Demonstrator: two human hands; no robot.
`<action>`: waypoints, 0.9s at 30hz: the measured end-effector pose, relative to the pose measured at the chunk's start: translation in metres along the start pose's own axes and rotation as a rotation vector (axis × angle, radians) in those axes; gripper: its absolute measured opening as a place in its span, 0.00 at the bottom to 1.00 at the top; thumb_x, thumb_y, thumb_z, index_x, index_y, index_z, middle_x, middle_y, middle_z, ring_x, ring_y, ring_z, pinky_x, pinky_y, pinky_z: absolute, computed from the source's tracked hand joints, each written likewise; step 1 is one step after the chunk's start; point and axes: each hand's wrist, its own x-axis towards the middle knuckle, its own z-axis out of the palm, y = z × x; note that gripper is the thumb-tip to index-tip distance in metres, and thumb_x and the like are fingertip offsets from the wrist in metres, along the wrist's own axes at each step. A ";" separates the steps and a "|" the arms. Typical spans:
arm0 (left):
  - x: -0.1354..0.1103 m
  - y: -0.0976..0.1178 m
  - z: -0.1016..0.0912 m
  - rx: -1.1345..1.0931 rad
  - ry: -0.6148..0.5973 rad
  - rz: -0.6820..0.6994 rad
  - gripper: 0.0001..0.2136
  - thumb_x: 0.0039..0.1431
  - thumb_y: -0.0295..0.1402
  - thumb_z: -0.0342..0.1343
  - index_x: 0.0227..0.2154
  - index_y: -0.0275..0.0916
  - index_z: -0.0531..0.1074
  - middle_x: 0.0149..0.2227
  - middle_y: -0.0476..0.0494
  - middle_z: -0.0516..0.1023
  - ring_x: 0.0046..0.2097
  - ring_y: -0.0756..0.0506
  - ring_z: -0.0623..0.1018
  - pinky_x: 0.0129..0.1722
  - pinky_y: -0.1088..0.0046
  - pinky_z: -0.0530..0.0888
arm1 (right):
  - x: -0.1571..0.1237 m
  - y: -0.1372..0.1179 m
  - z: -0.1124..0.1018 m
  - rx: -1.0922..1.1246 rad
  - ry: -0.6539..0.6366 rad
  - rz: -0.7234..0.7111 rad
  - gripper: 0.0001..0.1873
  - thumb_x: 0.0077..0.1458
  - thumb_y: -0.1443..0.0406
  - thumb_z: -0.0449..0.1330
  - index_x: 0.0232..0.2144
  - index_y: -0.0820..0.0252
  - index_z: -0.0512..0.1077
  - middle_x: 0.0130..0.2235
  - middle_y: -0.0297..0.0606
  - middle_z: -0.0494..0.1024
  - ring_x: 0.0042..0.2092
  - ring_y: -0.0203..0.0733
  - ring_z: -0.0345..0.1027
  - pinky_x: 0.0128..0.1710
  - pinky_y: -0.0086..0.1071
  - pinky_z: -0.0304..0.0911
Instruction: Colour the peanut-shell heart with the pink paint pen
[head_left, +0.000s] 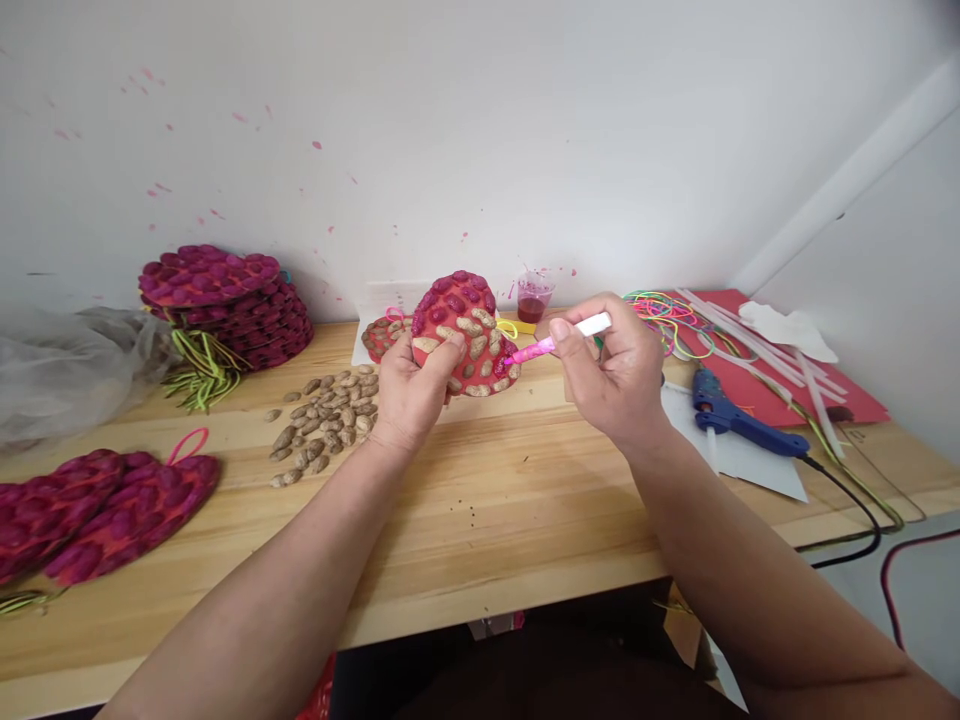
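Note:
My left hand grips a red gourd-shaped piece covered with peanuts, holding it tilted above the table. Its upper peanuts are painted dark magenta, while many lower ones keep their tan shells. In my right hand is a paintbrush with a white handle end and a pink-stained front. The brush tip touches peanuts at the piece's right edge, where wet magenta paint shows. A yellow loop sticks out beside the piece. Behind stands a clear cup of dark red paint.
Loose peanuts lie left of my left hand. Painted pieces are stacked at the back left, with more in front. On the right are a blue glue gun, its cord, colored strings, white glue sticks and red sheets.

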 end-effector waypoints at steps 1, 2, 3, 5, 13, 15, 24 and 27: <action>-0.001 0.001 0.000 -0.001 -0.002 -0.001 0.16 0.51 0.44 0.67 0.27 0.43 0.65 0.19 0.56 0.67 0.17 0.52 0.65 0.14 0.77 0.61 | 0.000 0.000 0.000 -0.009 0.000 -0.006 0.10 0.66 0.57 0.61 0.34 0.54 0.70 0.30 0.33 0.75 0.32 0.38 0.67 0.35 0.37 0.63; -0.001 0.001 0.000 -0.001 -0.002 0.000 0.16 0.51 0.44 0.67 0.27 0.43 0.65 0.19 0.56 0.67 0.17 0.53 0.65 0.14 0.77 0.61 | 0.000 0.000 0.000 -0.020 0.001 -0.016 0.09 0.66 0.57 0.61 0.34 0.53 0.70 0.31 0.33 0.75 0.33 0.39 0.68 0.36 0.38 0.63; -0.001 0.002 0.001 0.002 -0.001 -0.002 0.16 0.51 0.44 0.66 0.27 0.43 0.65 0.18 0.56 0.67 0.17 0.53 0.64 0.14 0.77 0.61 | 0.000 0.000 0.000 -0.033 0.000 -0.034 0.09 0.66 0.58 0.61 0.34 0.53 0.70 0.31 0.33 0.76 0.33 0.40 0.68 0.37 0.39 0.64; -0.002 0.003 0.001 0.015 0.006 -0.014 0.16 0.51 0.44 0.66 0.27 0.43 0.65 0.18 0.56 0.66 0.17 0.53 0.64 0.14 0.77 0.61 | 0.000 -0.001 0.000 -0.075 -0.002 -0.098 0.07 0.66 0.59 0.60 0.35 0.53 0.70 0.33 0.35 0.78 0.35 0.41 0.70 0.38 0.41 0.64; 0.000 0.002 0.000 -0.020 0.014 -0.062 0.15 0.50 0.43 0.67 0.27 0.43 0.66 0.19 0.55 0.68 0.18 0.53 0.64 0.14 0.77 0.60 | 0.000 -0.006 -0.003 -0.104 0.044 -0.202 0.06 0.65 0.61 0.61 0.34 0.52 0.70 0.32 0.34 0.78 0.34 0.41 0.70 0.39 0.42 0.64; 0.000 0.002 0.000 -0.015 0.016 -0.055 0.15 0.50 0.43 0.66 0.27 0.42 0.66 0.19 0.55 0.68 0.18 0.53 0.64 0.14 0.77 0.60 | -0.001 -0.005 -0.003 -0.066 0.022 -0.176 0.06 0.65 0.61 0.61 0.34 0.52 0.70 0.31 0.34 0.78 0.34 0.41 0.70 0.38 0.41 0.63; -0.001 0.001 -0.001 0.045 -0.014 0.000 0.14 0.53 0.43 0.65 0.28 0.42 0.68 0.19 0.56 0.67 0.18 0.53 0.63 0.16 0.77 0.61 | 0.000 -0.005 -0.001 -0.124 0.024 -0.188 0.06 0.65 0.61 0.61 0.34 0.53 0.70 0.32 0.34 0.79 0.34 0.41 0.69 0.37 0.40 0.62; -0.001 0.000 -0.002 0.032 -0.010 0.005 0.13 0.52 0.42 0.66 0.28 0.42 0.69 0.20 0.56 0.67 0.19 0.53 0.63 0.16 0.77 0.61 | 0.001 -0.005 -0.001 -0.118 0.033 -0.204 0.06 0.65 0.62 0.61 0.34 0.53 0.70 0.32 0.33 0.79 0.33 0.40 0.68 0.37 0.40 0.62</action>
